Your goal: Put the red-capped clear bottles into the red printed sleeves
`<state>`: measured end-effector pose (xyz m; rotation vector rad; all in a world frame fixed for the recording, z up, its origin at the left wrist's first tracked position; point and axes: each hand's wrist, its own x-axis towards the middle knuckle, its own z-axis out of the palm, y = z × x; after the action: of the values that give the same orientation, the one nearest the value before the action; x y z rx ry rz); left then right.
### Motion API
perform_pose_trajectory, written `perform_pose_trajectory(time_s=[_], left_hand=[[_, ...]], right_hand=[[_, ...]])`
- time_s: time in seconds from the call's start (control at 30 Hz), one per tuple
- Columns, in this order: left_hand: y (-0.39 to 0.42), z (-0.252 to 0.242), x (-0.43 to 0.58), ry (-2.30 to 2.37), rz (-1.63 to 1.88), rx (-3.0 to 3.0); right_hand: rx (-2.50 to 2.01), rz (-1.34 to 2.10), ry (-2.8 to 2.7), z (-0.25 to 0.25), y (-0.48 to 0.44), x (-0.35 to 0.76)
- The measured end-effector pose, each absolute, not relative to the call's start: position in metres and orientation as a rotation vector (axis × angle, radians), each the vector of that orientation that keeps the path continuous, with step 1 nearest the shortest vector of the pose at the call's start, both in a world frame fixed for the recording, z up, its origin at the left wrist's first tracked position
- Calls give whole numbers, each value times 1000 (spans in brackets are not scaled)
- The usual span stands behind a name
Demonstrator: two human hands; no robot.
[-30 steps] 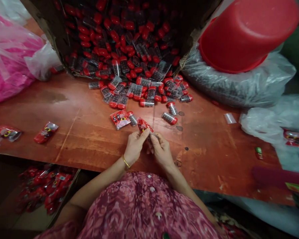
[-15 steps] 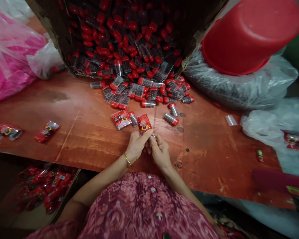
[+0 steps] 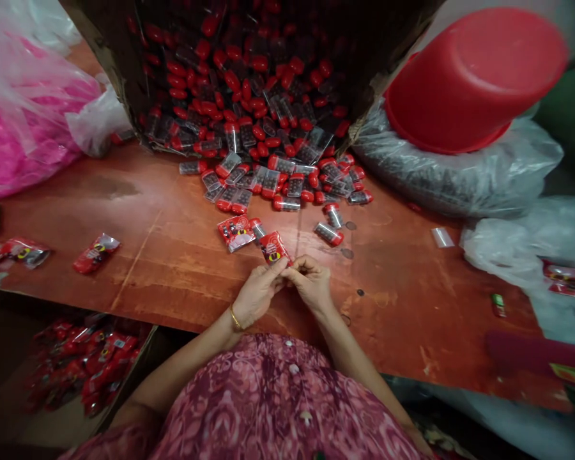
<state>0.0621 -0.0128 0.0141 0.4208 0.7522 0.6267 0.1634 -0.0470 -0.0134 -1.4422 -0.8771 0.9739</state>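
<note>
Red foil sachet [image 3: 274, 248] at frame centre, its lower corner pinched by the pressed-together fingertips [image 3: 282, 267] of the left hand [image 3: 257, 295] and right hand [image 3: 311, 285], above a reddish wooden table [image 3: 388, 300]. Red-capped clear tubes [image 3: 286, 203] lie just beyond. Apparent step: working the sachet's end; the next move likely calls for a steady pinch.

Red printed sachet [image 3: 274, 248], yellow-and-black graphic on its face, tilted, lower corner pinched between left hand [image 3: 257, 297] and right hand [image 3: 311, 284]. Just left of it: matching sachet [image 3: 236, 232], lying flat on the table, touching a clear tube [image 3: 257, 228] with a red cap.
</note>
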Motion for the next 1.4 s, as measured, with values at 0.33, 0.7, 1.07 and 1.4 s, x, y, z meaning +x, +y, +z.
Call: perform_pose_trajectory(time_s=[0.33, 0.7, 1.07, 1.4], left_hand=[[45, 21, -17, 1052, 1385, 230], [63, 2, -3, 1490, 1022, 1614], [72, -1, 11, 1709, 814, 2096], [26, 23, 36, 1362, 1031, 1941]], right_hand=[[-2066, -189, -1493, -23, -22, 226], [-1799, -175, -1709, -50, -35, 235], [-1680, 41, -1501, -22, -41, 195], [-1358, 851, -917, 1, -9, 135]])
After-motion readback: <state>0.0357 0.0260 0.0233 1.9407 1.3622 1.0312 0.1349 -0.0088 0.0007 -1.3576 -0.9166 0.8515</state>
